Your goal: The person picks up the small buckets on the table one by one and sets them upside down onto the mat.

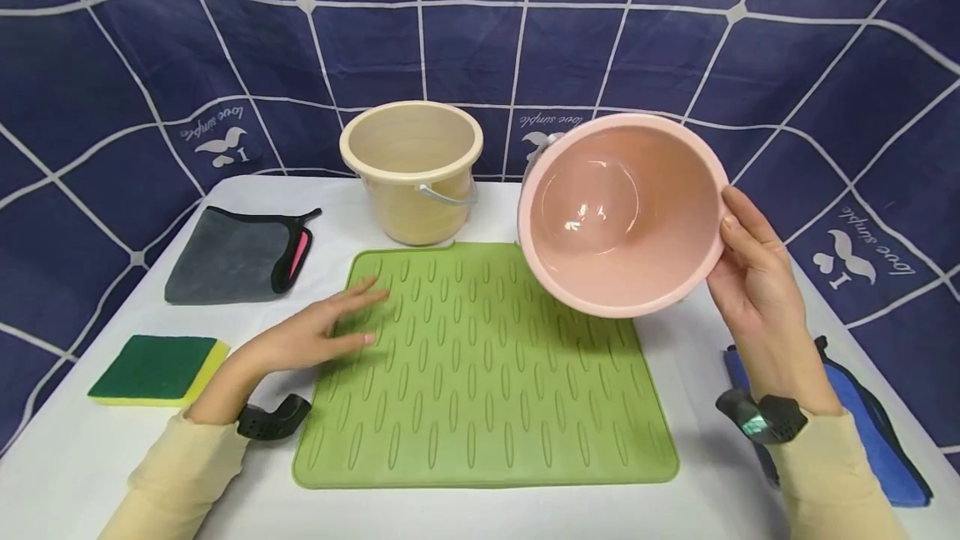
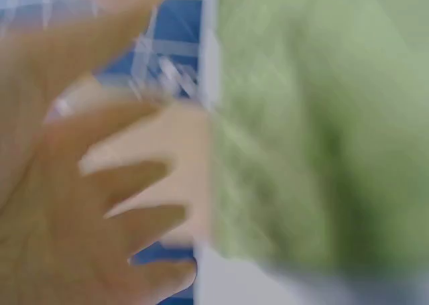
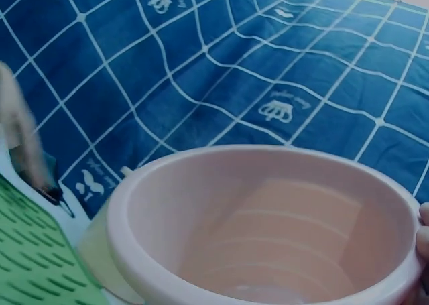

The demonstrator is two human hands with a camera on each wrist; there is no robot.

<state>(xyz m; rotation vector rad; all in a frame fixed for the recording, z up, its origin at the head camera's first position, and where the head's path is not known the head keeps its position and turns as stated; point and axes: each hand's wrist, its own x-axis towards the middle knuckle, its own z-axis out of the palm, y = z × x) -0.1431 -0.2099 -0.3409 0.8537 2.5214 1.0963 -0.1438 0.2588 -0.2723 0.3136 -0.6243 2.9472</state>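
Observation:
A pink bucket is tilted in the air over the right back part of a green mat, its opening facing the head camera. My right hand grips its rim at the right side, thumb at the rim's edge. In the right wrist view the pink bucket fills the lower part, with only fingertips visible at the edge. My left hand hovers by the mat's left edge, fingers spread and holding nothing. In the left wrist view that hand is blurred, its fingers apart.
A cream bucket with a metal handle stands behind the mat. On the left lie a folded grey cloth with black trim and a green-and-yellow sponge. A blue cloth item lies beneath the right forearm. Blue checked fabric hangs behind.

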